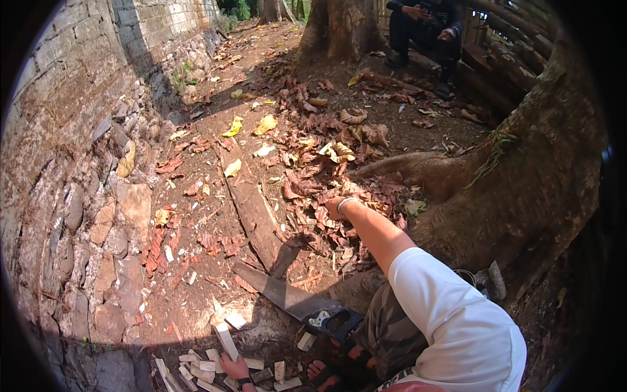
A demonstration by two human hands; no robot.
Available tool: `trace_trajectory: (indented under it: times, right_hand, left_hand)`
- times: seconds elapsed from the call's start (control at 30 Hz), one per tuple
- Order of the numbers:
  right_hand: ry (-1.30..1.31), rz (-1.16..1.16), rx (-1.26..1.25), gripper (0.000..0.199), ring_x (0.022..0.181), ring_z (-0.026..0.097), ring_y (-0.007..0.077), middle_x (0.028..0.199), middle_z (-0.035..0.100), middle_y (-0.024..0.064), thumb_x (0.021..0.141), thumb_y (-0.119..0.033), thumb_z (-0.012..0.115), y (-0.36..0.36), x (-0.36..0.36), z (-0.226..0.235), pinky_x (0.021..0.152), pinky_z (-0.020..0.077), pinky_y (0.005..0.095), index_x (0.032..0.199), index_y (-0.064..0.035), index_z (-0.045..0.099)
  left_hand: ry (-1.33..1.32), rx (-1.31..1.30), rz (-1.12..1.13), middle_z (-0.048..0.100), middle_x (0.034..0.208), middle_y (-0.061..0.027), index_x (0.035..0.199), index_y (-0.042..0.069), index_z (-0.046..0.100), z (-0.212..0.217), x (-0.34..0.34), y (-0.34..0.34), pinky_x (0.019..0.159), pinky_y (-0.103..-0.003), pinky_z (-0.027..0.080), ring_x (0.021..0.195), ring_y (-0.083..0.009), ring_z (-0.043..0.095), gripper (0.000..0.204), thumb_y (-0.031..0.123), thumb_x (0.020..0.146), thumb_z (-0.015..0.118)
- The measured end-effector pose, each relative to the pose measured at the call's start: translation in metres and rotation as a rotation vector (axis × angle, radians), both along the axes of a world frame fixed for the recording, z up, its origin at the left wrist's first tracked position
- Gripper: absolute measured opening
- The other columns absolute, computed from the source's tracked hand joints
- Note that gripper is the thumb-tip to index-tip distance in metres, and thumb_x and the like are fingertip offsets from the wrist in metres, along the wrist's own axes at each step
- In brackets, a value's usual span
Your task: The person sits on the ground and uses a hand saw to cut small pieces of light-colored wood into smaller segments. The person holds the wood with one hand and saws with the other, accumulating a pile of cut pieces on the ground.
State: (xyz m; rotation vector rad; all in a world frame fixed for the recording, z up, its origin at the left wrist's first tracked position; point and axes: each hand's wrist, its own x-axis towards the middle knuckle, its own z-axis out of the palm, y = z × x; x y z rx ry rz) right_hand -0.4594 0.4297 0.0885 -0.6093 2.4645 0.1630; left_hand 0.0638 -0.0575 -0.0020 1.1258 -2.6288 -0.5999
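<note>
Low in the head view, my left hand (233,367), a dark band at its wrist, is closed round the lower end of a pale wooden stick (226,340). My right arm, in a white sleeve, stretches forward over the ground. At its end my right hand (336,208), with a light bracelet, reaches down among dry brown leaves (304,186); its fingers are too hidden to tell whether they grip anything. A handsaw (287,295) with a black handle lies between my hands, close to my knee. Several cut wood pieces (207,367) lie around my left hand.
A long weathered plank (251,209) lies on the dirt ahead. To the left runs a stone wall (85,222); on the right spreads a big tree root (503,189). Another person (424,32) sits at the far right near stacked logs (516,46).
</note>
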Motion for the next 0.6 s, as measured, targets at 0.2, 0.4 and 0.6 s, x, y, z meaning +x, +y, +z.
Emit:
trace_trajectory:
  times: [0.2, 0.4, 0.6]
  right_hand:
    - [0.014, -0.011, -0.004, 0.036, 0.09, 0.068, 0.0312, 0.098, 0.073, 0.0189, 0.081, -0.027, 0.06, 0.015, 0.014, 0.008, 0.076, 0.053, 0.0423, 0.096, 0.0021, 0.075]
    - [0.072, 0.046, -0.03, 0.037, 0.096, 0.068, 0.0318, 0.102, 0.072, 0.0184, 0.08, -0.028, 0.06, 0.021, 0.015, 0.015, 0.079, 0.0534, 0.0421, 0.099, 0.0016, 0.074]
    - [0.073, 0.063, -0.064, 0.041, 0.094, 0.068, 0.0307, 0.103, 0.072, 0.0149, 0.078, -0.032, 0.071, 0.001, 0.004, 0.031, 0.08, 0.0543, 0.0426, 0.109, -0.0058, 0.07]
  left_hand:
    - [-0.034, -0.02, 0.062, 0.058, 0.112, -0.0194, 0.12, -0.001, 0.059, 0.01, -0.005, 0.017, 0.088, -0.046, 0.05, 0.103, -0.0398, 0.06, 0.059, 0.008, 0.066, 0.081]
    - [-0.06, -0.009, 0.131, 0.059, 0.112, -0.015, 0.118, 0.004, 0.061, 0.015, -0.014, 0.039, 0.087, -0.046, 0.051, 0.104, -0.0365, 0.061, 0.055, 0.011, 0.067, 0.082]
    - [-0.042, -0.022, 0.098, 0.059, 0.115, -0.0156, 0.124, 0.007, 0.059, 0.005, -0.004, 0.017, 0.088, -0.048, 0.05, 0.107, -0.0375, 0.059, 0.056, 0.021, 0.074, 0.08]
